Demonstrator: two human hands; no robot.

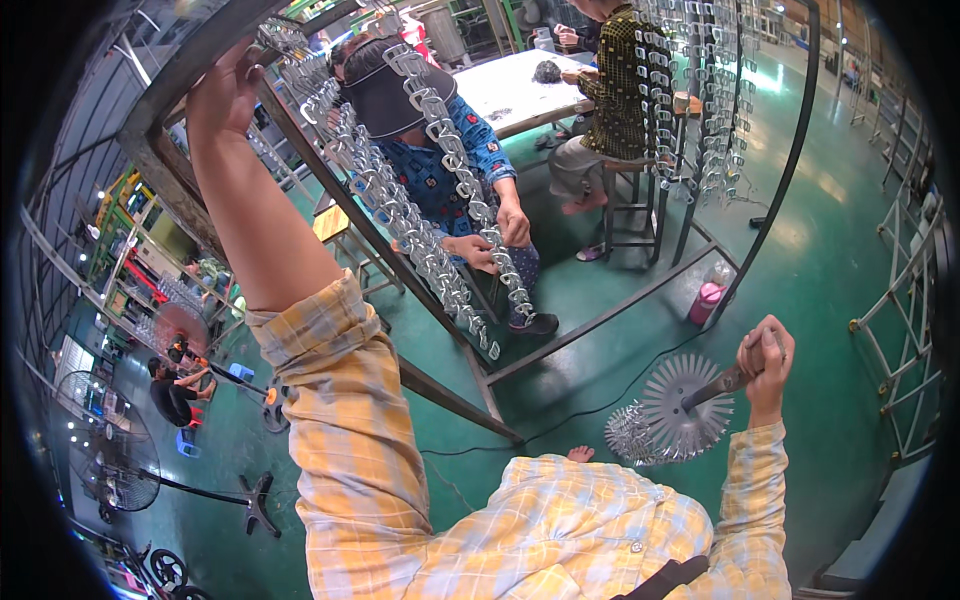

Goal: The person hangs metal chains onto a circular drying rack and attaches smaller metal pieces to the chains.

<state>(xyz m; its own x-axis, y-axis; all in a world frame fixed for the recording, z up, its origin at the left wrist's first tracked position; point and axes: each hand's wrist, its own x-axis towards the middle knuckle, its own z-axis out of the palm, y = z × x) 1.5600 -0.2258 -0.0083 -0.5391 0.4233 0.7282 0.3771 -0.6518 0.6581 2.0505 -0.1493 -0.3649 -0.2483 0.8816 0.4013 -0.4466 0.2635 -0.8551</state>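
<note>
My left hand (225, 95) is raised at the upper left, its fingers bent against the top bar of a dark metal rack (150, 150). My right hand (767, 365) is closed round a brown handle (718, 388). At the handle's other end is a round holder (688, 408) of flat metal pieces fanned out like spokes. A bunch of small silvery metal pieces (630, 433) shows beside it, low over the green floor. Inside the rack hang long chains of linked silvery metal loops (440, 115). More such chains (712, 110) hang at the right.
A seated person in a blue patterned shirt (480, 125) handles one chain ahead of me. Another person (612, 100) sits at a white table (515, 85). A pink bottle (706, 298) stands by the rack's lower bar. A black cable (600, 408) crosses the floor; fans (105, 450) stand left.
</note>
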